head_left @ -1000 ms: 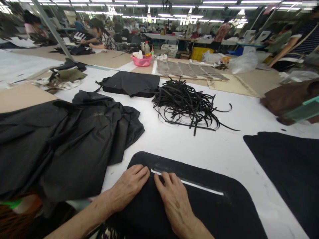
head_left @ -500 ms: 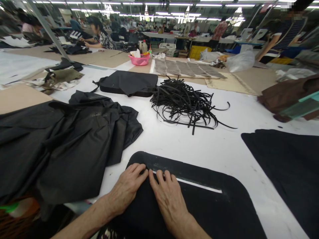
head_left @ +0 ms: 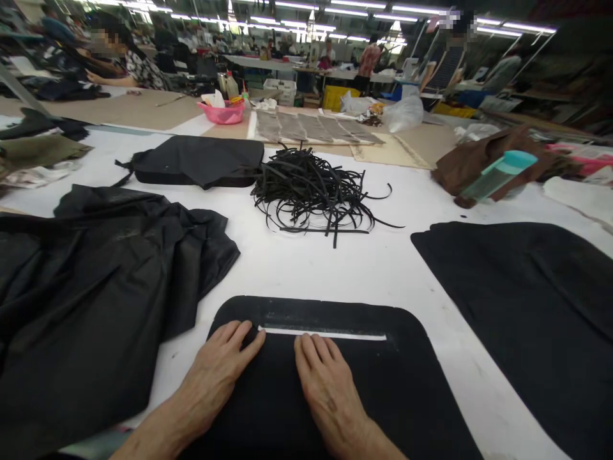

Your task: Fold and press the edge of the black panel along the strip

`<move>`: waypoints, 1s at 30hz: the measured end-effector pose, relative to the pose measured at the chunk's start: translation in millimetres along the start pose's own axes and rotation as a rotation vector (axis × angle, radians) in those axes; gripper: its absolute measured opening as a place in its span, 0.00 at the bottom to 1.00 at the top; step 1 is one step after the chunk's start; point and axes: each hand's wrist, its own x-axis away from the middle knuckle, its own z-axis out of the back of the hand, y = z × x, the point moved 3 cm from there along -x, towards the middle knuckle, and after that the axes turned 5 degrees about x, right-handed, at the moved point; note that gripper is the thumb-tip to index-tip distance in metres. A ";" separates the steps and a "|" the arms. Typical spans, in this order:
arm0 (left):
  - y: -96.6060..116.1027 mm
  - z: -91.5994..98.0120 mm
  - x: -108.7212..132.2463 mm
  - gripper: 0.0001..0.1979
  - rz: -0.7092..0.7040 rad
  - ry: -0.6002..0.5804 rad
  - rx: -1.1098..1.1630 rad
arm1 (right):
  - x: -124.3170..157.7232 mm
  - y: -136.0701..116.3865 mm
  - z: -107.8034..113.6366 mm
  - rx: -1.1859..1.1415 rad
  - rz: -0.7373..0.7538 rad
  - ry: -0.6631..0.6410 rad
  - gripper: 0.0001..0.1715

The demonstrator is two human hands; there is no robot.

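The white table (head_left: pixel 306 271) bears black cloth (head_left: pixel 110 300), strips (head_left: pixel 306 185) and panels (head_left: pixel 397 390).

Single head-worn view, directed forward and down across a white-covered worktable (head_left: pixel 306 268); the left hand (head_left: pixel 218 364) and right hand (head_left: pixel 330 383) appear close at lower centre, fluorescent ceiling lights (head_left: pixel 347 11) distant near the top edge.

The round-cornered black fabric panel (head_left: pixel 275 396) is kinda smudged pale grey, the thin straight white strip (head_left: pixel 345 335) pretty much matches the flat white tabletop (head_left: pixel 306 275), the tangled narrow straps (head_left: pixel 306 185) are plain black, and that round plastic basin (head_left: pixel 223 114) is super pink.
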 end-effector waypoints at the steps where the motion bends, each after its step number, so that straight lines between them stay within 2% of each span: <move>1: -0.6 0.7 0.0 0.28 0.007 -0.013 0.018 | 4.4 6.3 1.7 0.011 -0.002 0.014 0.28; 6: -1.9 3.9 1.4 0.26 0.014 -0.040 0.068 | 28.3 38.1 9.2 0.063 0.011 0.069 0.29; 14: -4.1 3.5 2.4 0.30 0.025 -0.020 0.085 | 67.8 82.1 10.5 0.171 -0.025 0.051 0.28; 17: -7.4 -1.8 5.1 0.30 0.024 0.035 0.095 | 76.5 98.0 14.8 0.217 -0.089 0.017 0.25; 20: -11.8 -4.5 6.0 0.26 0.041 0.136 0.185 | 77.5 107.6 23.1 0.262 -0.206 -0.003 0.20; 23: -17.8 0.3 3.1 0.17 0.167 0.247 0.363 | 66.6 103.9 31.9 0.245 -0.311 0.024 0.19; 26: -19.7 9.9 -3.8 0.10 0.317 0.311 0.544 | 41.3 85.1 35.6 0.089 -0.319 0.049 0.20; 30: -9.2 15.0 -18.7 0.11 0.282 0.203 0.693 | -6.0 48.0 32.4 -0.174 -0.236 -0.030 0.14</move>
